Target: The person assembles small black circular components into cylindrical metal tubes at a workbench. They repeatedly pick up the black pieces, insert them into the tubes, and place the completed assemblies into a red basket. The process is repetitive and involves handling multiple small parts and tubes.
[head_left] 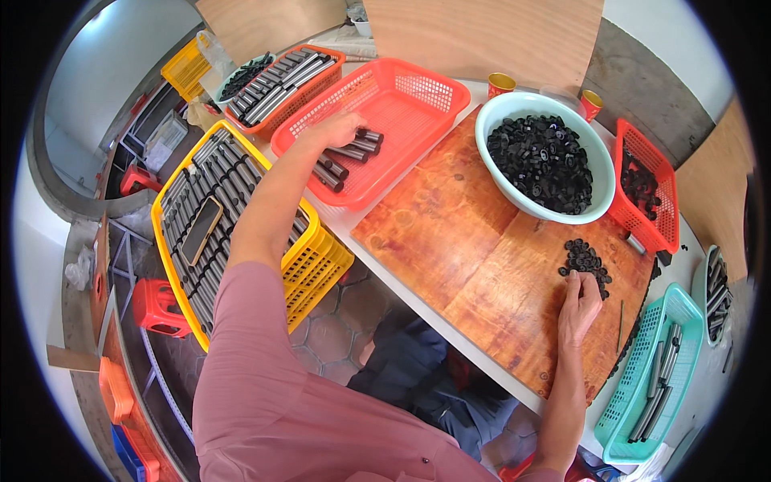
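Both grips unclear: left hand (340, 129), eleven o'clock; right hand (581, 307), four, at small black rings (585, 259), probably light plastic; pinch edgewise.

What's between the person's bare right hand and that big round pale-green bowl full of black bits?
A small heap of round black rings lies between the right hand and the bowl, on the orange-brown wooden board. The head view shows it.

No lettering or numbers can be read anywhere.
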`<state>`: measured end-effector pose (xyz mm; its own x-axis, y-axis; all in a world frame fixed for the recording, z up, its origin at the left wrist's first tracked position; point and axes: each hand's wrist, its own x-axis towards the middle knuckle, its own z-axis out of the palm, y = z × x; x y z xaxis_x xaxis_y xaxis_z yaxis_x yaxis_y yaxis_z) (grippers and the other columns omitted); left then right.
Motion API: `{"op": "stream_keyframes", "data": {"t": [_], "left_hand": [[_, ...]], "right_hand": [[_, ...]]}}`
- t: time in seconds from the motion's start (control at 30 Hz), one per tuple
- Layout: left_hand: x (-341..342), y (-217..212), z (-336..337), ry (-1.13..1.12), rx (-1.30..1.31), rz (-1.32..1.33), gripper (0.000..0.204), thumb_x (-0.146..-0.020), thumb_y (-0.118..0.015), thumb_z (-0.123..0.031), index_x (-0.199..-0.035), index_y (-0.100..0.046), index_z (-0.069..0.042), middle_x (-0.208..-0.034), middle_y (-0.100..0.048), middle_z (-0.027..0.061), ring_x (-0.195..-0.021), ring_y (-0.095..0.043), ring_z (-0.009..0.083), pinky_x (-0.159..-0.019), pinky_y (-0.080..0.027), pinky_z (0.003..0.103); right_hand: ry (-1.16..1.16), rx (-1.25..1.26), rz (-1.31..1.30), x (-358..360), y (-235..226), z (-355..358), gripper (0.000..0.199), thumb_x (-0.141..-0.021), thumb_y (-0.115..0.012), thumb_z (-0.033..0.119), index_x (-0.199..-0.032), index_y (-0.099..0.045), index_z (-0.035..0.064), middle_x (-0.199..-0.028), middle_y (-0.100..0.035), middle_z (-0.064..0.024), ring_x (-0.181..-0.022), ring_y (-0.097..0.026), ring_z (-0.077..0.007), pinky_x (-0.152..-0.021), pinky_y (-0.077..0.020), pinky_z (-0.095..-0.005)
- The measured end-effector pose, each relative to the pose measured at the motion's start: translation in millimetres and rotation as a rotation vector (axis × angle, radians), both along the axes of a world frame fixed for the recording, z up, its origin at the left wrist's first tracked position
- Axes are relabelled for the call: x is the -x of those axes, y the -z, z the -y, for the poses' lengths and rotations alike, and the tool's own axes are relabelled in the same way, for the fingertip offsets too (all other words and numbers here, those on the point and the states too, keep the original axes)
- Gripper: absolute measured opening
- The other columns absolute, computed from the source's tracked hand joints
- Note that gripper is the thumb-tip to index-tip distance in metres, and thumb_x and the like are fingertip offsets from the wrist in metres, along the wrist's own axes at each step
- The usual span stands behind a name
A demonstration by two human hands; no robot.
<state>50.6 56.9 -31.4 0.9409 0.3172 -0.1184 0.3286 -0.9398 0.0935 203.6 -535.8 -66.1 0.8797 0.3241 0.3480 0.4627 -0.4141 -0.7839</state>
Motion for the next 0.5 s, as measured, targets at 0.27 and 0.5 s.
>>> {"op": "stream_keyframes", "data": {"t": [0.27, 0.5], "left_hand": [[16.7, -19.7, 30.9, -0.15, 0.217, 0.04, 0.044, -0.091, -0.051, 0.003, -0.131, -0.067, -0.006, -0.131, -0.066, 0.0187, -0.127, -0.059, 0.0377, -0.107, -0.047, 0.045], [47.6, -9.0, 7.8, 0.034, 0.051, 0.077, 0.048, -0.089, -0.05, 0.007, -0.132, -0.066, -0.007, -0.136, -0.063, 0.0181, -0.128, -0.058, 0.0378, -0.108, -0.048, 0.045]], "right_hand": [[-0.022, 0.008, 0.001, -1.4, 3.4, 2.0, 0.029, -0.103, -0.061, 0.018, -0.083, -0.06, -0.0033, -0.071, -0.051, -0.0078, -0.068, -0.044, -0.0143, -0.063, -0.0389, -0.0332], [-0.038, 0.011, 0.0, -3.2, 4.7, 0.7, 0.02, -0.099, -0.065, 0.01, -0.085, -0.062, -0.0044, -0.071, -0.051, -0.0129, -0.064, -0.046, -0.0195, -0.061, -0.0412, -0.0368]]}}
